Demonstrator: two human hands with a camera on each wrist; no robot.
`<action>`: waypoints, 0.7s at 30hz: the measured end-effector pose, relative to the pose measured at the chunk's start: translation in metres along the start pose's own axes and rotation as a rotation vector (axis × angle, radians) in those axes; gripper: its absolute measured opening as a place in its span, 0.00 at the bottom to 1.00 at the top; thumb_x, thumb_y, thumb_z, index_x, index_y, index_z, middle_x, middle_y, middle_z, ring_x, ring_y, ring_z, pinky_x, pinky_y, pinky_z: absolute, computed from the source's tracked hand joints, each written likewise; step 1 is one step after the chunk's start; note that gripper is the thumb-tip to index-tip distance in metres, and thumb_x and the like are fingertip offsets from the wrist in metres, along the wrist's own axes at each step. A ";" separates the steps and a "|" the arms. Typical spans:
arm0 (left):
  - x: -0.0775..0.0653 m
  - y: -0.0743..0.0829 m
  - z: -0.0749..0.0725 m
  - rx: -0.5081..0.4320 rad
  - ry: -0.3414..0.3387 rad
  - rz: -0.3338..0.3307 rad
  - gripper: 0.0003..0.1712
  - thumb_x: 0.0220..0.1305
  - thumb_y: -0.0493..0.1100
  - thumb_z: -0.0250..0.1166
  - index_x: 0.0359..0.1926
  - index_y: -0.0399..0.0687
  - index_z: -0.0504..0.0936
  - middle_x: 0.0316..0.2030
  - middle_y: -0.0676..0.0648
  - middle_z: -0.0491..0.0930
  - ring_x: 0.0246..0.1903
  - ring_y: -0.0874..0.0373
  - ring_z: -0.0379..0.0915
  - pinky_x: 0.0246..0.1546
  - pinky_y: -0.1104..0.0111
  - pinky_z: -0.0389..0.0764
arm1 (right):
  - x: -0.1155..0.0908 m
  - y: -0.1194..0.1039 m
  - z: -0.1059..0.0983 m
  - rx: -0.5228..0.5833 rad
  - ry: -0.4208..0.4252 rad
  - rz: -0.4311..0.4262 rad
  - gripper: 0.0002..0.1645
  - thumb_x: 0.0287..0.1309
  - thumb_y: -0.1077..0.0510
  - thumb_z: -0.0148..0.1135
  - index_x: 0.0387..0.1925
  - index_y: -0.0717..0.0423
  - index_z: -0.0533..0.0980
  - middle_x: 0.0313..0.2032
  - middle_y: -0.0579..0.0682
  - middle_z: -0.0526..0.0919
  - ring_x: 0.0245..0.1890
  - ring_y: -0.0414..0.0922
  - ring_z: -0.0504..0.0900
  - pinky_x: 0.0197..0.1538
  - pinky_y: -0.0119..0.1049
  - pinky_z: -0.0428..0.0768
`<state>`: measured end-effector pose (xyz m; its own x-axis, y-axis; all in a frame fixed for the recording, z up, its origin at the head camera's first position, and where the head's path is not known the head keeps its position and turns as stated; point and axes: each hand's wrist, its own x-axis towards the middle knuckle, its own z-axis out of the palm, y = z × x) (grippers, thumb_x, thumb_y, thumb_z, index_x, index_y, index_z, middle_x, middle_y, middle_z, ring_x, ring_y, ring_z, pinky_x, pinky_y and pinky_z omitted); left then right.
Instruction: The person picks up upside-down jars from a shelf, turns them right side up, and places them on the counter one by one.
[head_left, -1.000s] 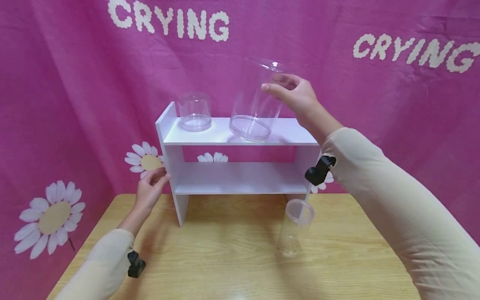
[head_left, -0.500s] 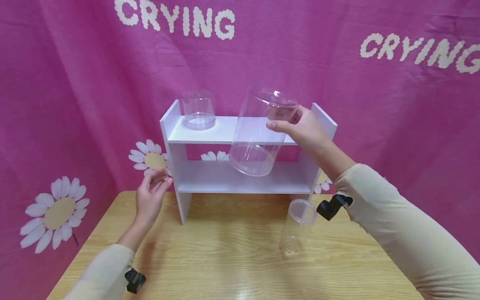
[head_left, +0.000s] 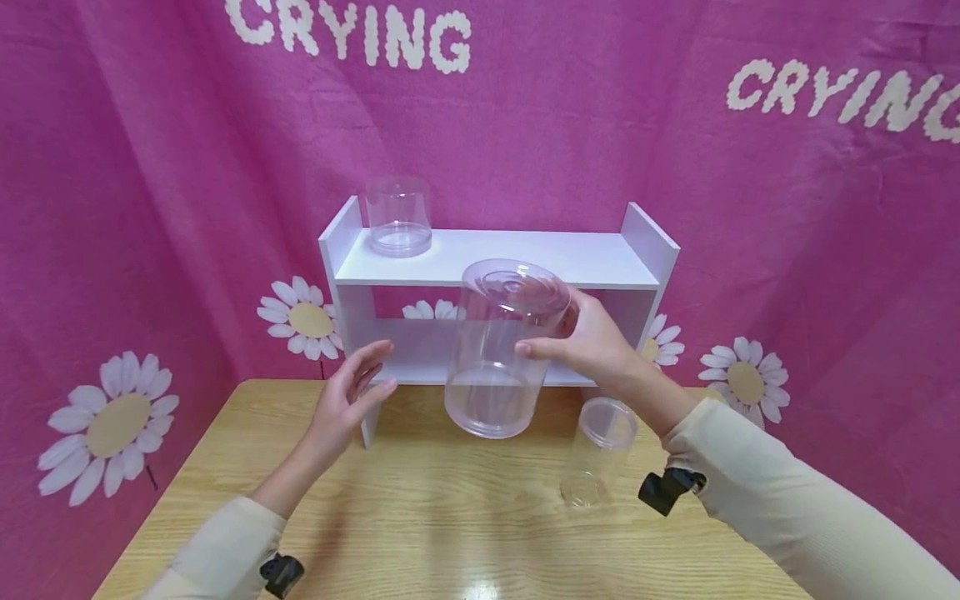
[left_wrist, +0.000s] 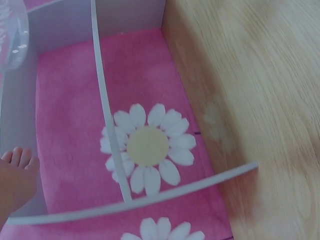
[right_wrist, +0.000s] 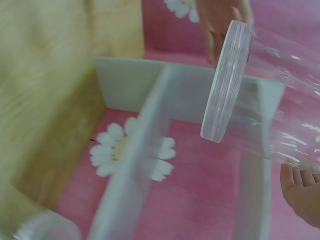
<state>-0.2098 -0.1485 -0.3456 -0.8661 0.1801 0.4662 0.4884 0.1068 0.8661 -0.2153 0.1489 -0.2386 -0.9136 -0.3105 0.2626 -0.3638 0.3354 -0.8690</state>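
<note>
My right hand (head_left: 592, 337) grips a large clear plastic jar (head_left: 495, 367) from its right side, thumb on the front wall. Slightly tilted, the jar is in front of the shelf unit with its ringed end up. At its lower end the right wrist view shows a ribbed, lid-like band (right_wrist: 227, 82). My left hand (head_left: 352, 396), fingers apart and holding nothing, is left of the jar, in front of the shelf's left side. The left wrist view catches part of the left hand (left_wrist: 20, 175) and the jar's edge (left_wrist: 20, 42).
A white two-tier shelf unit (head_left: 525, 250) stands at the back of the wooden table (head_left: 420, 517). A short clear jar (head_left: 400, 221) sits on its top left. One slim clear jar (head_left: 600, 446) stands on the table at the right front. Behind hangs a pink curtain (head_left: 562, 108) with daisies.
My right hand has brought the large jar down from the shelf's top and toward me, tipping its upper end forward. My left hand has left the shelf's side, moved right and spread its fingers.
</note>
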 end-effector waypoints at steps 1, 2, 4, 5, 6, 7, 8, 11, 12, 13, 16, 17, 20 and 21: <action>0.000 0.000 0.002 -0.002 -0.024 0.005 0.30 0.64 0.31 0.57 0.66 0.30 0.61 0.66 0.30 0.64 0.65 0.66 0.63 0.65 0.86 0.62 | -0.002 0.003 0.002 -0.024 -0.003 -0.001 0.50 0.44 0.62 0.73 0.69 0.56 0.60 0.60 0.57 0.75 0.50 0.38 0.76 0.54 0.28 0.77; -0.001 0.001 0.005 -0.003 -0.047 0.010 0.31 0.63 0.32 0.58 0.67 0.30 0.61 0.66 0.30 0.64 0.66 0.60 0.63 0.65 0.86 0.62 | -0.004 0.007 0.004 -0.050 -0.001 0.006 0.52 0.43 0.60 0.74 0.70 0.56 0.60 0.60 0.57 0.75 0.51 0.41 0.75 0.55 0.30 0.77; -0.002 0.002 0.010 0.012 -0.100 0.014 0.33 0.62 0.33 0.60 0.68 0.32 0.61 0.67 0.32 0.64 0.68 0.50 0.61 0.66 0.84 0.62 | -0.009 0.015 0.010 -0.054 -0.013 0.016 0.55 0.42 0.56 0.77 0.70 0.57 0.58 0.62 0.58 0.74 0.55 0.45 0.74 0.60 0.35 0.76; -0.004 0.002 0.013 0.025 -0.130 0.014 0.35 0.62 0.34 0.61 0.68 0.34 0.60 0.68 0.33 0.64 0.69 0.46 0.59 0.67 0.81 0.63 | -0.012 0.019 0.013 -0.028 -0.027 0.030 0.56 0.41 0.56 0.77 0.71 0.58 0.57 0.63 0.58 0.73 0.57 0.47 0.74 0.63 0.37 0.75; -0.005 0.001 0.015 0.033 -0.165 0.013 0.37 0.61 0.34 0.62 0.69 0.35 0.59 0.68 0.34 0.63 0.69 0.43 0.58 0.69 0.76 0.63 | -0.015 0.024 0.017 -0.017 -0.041 0.039 0.57 0.41 0.55 0.77 0.71 0.58 0.56 0.63 0.58 0.72 0.58 0.49 0.73 0.63 0.39 0.74; -0.007 0.001 0.018 0.049 -0.202 0.015 0.39 0.60 0.35 0.64 0.70 0.35 0.59 0.69 0.34 0.63 0.70 0.41 0.57 0.70 0.70 0.64 | -0.017 0.028 0.021 0.002 -0.055 0.048 0.57 0.41 0.56 0.77 0.71 0.59 0.56 0.63 0.59 0.72 0.60 0.50 0.74 0.64 0.41 0.75; -0.009 0.000 0.022 0.072 -0.238 0.011 0.41 0.59 0.37 0.66 0.70 0.37 0.58 0.69 0.35 0.63 0.69 0.40 0.58 0.71 0.64 0.64 | -0.020 0.033 0.025 0.035 -0.075 0.057 0.57 0.42 0.58 0.77 0.71 0.59 0.56 0.63 0.60 0.72 0.60 0.52 0.74 0.64 0.42 0.75; -0.017 -0.004 0.032 0.128 -0.341 -0.028 0.50 0.52 0.41 0.73 0.71 0.40 0.56 0.68 0.36 0.64 0.68 0.39 0.60 0.70 0.47 0.62 | -0.031 0.050 0.038 0.089 -0.128 0.078 0.57 0.42 0.61 0.76 0.71 0.59 0.55 0.62 0.62 0.73 0.59 0.54 0.76 0.61 0.43 0.78; -0.020 -0.007 0.036 0.130 -0.374 -0.044 0.52 0.49 0.42 0.75 0.71 0.40 0.56 0.68 0.36 0.64 0.68 0.38 0.60 0.69 0.44 0.62 | -0.034 0.055 0.043 0.089 -0.142 0.070 0.56 0.42 0.61 0.75 0.71 0.59 0.56 0.61 0.62 0.73 0.59 0.54 0.76 0.61 0.43 0.79; -0.023 -0.009 0.039 0.134 -0.402 -0.065 0.54 0.47 0.43 0.76 0.71 0.41 0.56 0.67 0.36 0.65 0.68 0.37 0.61 0.69 0.43 0.62 | -0.038 0.060 0.047 0.096 -0.152 0.066 0.56 0.42 0.61 0.75 0.71 0.58 0.56 0.61 0.61 0.74 0.59 0.54 0.76 0.62 0.44 0.78; -0.033 -0.019 0.046 0.093 -0.466 -0.123 0.59 0.40 0.44 0.80 0.71 0.41 0.55 0.66 0.35 0.66 0.67 0.34 0.60 0.67 0.39 0.62 | -0.047 0.072 0.057 0.134 -0.183 0.046 0.55 0.40 0.62 0.76 0.70 0.56 0.58 0.61 0.59 0.74 0.61 0.53 0.74 0.66 0.47 0.74; -0.036 -0.023 0.047 0.060 -0.484 -0.133 0.60 0.39 0.45 0.80 0.70 0.40 0.55 0.66 0.35 0.66 0.68 0.33 0.59 0.67 0.38 0.61 | -0.050 0.075 0.061 0.146 -0.188 0.042 0.55 0.40 0.62 0.76 0.70 0.56 0.59 0.61 0.58 0.75 0.61 0.52 0.74 0.67 0.47 0.73; -0.045 -0.032 0.049 -0.020 -0.508 -0.140 0.62 0.37 0.50 0.81 0.70 0.39 0.56 0.66 0.34 0.66 0.67 0.36 0.60 0.66 0.41 0.64 | -0.057 0.081 0.068 0.203 -0.208 0.030 0.53 0.40 0.62 0.75 0.69 0.58 0.59 0.61 0.59 0.74 0.59 0.46 0.75 0.66 0.37 0.74; -0.048 -0.035 0.050 -0.045 -0.514 -0.132 0.62 0.37 0.52 0.81 0.70 0.38 0.56 0.66 0.33 0.66 0.67 0.35 0.61 0.67 0.45 0.67 | -0.058 0.082 0.070 0.225 -0.216 0.025 0.53 0.41 0.63 0.75 0.69 0.59 0.59 0.61 0.61 0.74 0.58 0.43 0.76 0.65 0.34 0.75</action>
<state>-0.1804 -0.1121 -0.4076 -0.7507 0.6249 0.2144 0.3644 0.1210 0.9233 -0.1792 0.1324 -0.3549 -0.8531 -0.4945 0.1662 -0.2705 0.1469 -0.9514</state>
